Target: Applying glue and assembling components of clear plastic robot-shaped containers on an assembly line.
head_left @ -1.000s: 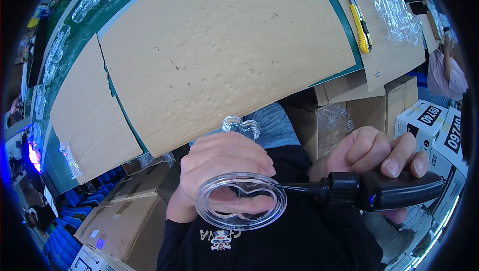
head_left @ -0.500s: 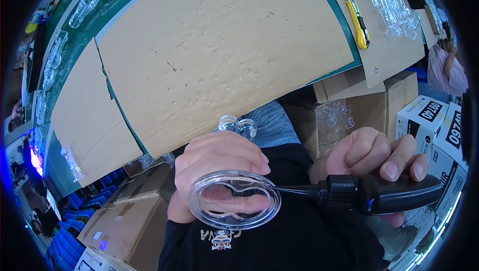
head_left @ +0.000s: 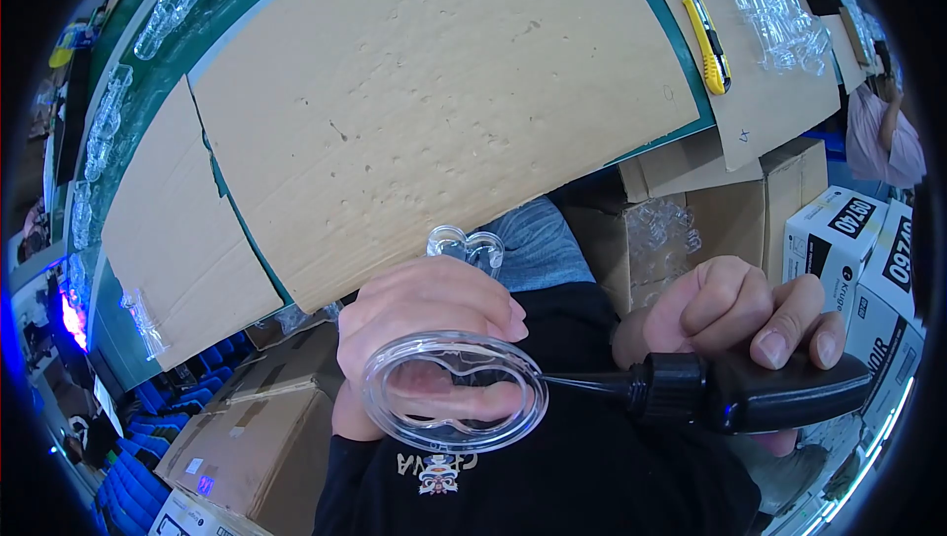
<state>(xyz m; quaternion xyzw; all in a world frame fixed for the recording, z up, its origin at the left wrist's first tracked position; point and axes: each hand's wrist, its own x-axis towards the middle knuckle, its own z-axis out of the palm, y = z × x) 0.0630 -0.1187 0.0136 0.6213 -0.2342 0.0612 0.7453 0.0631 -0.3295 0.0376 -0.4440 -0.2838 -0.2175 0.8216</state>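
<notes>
My left hand (head_left: 424, 309) is closed around a clear plastic piece (head_left: 456, 337) with a wide oval flange facing me and a heart-like opening inside. Its far end, two rounded clear lobes (head_left: 467, 245), sticks out beyond my knuckles near the table edge. My right hand (head_left: 750, 314) grips a black squeeze bottle (head_left: 789, 393) lying sideways, fingers on top and part of the hand hidden behind it. The bottle's thin nozzle points left, its tip at the right rim of the oval flange.
A cardboard-covered table (head_left: 444, 112) lies ahead. On its right are a yellow box cutter (head_left: 706, 43) and a pile of clear plastic parts (head_left: 779, 18). An open carton (head_left: 725, 230) with clear parts stands at right, near white boxes (head_left: 838, 230). Brown cartons (head_left: 247, 428) stand at lower left.
My left hand and the clear plastic piece have shifted slightly left and up. The bottle in my right hand stays nearly in place, its tip still at the rim.
</notes>
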